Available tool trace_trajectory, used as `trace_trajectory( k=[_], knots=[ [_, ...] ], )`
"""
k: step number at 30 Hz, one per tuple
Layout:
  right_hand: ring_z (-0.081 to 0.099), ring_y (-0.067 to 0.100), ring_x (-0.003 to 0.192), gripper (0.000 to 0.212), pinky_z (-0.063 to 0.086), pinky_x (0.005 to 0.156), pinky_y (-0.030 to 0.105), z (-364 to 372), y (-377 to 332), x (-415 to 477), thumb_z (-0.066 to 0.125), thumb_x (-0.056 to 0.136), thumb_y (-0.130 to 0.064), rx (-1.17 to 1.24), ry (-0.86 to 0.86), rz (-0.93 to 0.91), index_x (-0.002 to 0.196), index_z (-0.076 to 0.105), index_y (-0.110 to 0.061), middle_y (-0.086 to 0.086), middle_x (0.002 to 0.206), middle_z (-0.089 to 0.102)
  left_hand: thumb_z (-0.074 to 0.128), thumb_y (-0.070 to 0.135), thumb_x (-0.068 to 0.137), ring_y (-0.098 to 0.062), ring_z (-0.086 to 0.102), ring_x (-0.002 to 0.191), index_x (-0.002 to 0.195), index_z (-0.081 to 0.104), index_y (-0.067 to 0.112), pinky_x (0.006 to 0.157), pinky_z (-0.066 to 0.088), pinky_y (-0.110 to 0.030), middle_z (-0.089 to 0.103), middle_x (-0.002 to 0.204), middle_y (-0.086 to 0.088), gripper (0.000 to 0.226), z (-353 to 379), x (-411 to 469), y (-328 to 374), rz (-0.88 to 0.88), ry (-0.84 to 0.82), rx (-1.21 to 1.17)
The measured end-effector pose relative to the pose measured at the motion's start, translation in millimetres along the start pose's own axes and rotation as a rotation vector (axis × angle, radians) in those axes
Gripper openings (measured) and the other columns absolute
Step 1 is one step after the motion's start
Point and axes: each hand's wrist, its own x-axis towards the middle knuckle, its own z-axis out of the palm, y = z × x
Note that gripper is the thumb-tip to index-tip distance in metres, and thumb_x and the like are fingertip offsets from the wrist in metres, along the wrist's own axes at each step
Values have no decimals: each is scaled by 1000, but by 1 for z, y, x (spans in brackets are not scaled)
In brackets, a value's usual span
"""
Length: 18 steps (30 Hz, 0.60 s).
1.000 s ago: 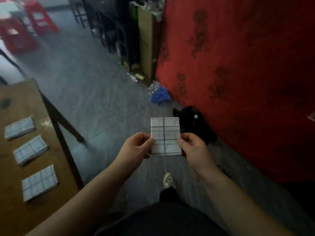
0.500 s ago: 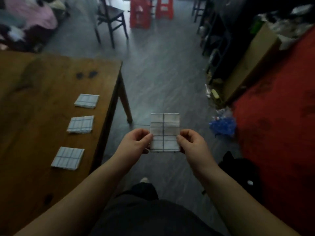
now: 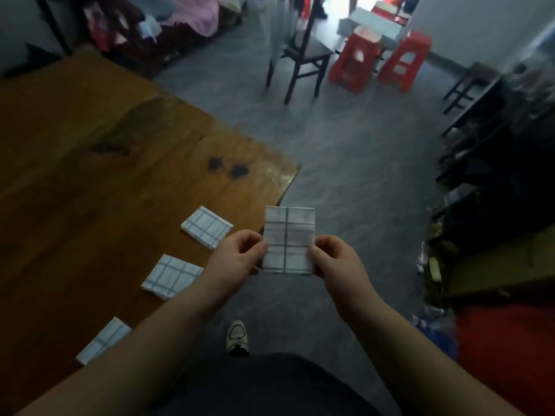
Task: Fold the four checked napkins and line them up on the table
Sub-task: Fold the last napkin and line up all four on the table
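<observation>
A folded checked napkin (image 3: pixel 289 240) is held upright in the air beyond the tabletop (image 3: pixel 90 181) edge, pinched at its left side by the left hand (image 3: pixel 237 257) and its right side by the right hand (image 3: pixel 336 262). Three folded napkins (image 3: pixel 172 276) lie in a row on the tabletop.

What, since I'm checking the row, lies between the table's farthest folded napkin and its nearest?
A third folded napkin, flat on the table, seen in the head view.

Domestic room, lived-in; a wooden table (image 3: pixel 90 181) is standing on a grey floor (image 3: pixel 360 163); a dark chair (image 3: pixel 306 51) and red plastic stools (image 3: pixel 356 63) are sitting beyond; heaped pink clothing (image 3: pixel 195 10) is lying at the back.
</observation>
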Motion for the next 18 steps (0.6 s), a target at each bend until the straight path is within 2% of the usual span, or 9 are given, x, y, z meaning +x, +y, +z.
trace_trajectory(
  k=[4,6,8,12,15,18],
  knots=[
    [71,33,98,7,60,90,49,31,-29,59,64,99,-14,-28,-102,4,100,70,-10,13,101,74,61,25,101,-14,70,82,100,70,17,67,57,-24,74,92,-1,12,-38,37,9,-13,115,-30],
    [72,30,94,6,61,86,43,49,-38,84,64,99,-13,-44,-180,14,99,70,-10,10,96,75,61,23,101,-16,69,81,99,70,14,64,56,-23,74,92,-5,13,-55,48,7,-29,186,-59],
    [72,28,92,6,62,85,41,66,-45,109,64,99,-11,-78,-259,15,97,70,-10,8,94,75,61,23,101,-19,69,82,102,70,11,68,57,-29,74,94,-8,16,-68,57,6,-62,251,-79],
    [73,29,91,8,61,88,47,98,-51,165,65,98,-12,-174,-362,19,94,71,-15,6,92,76,60,28,101,-28,70,88,102,70,18,78,59,-46,74,93,-4,14,-85,78,-3,-140,388,-110],
    [72,21,85,8,61,87,47,118,-53,203,65,98,-13,-270,-480,1,93,70,-17,2,88,76,60,24,101,-23,71,90,104,69,23,82,59,-44,75,97,-1,9,-91,95,-7,-230,471,-145],
    [73,20,88,5,61,88,46,133,-58,250,66,98,-19,-381,-600,-25,96,70,-18,1,93,76,61,16,100,-18,70,95,107,65,24,82,58,-36,73,102,1,12,-92,119,-5,-305,524,-154]
  ],
)
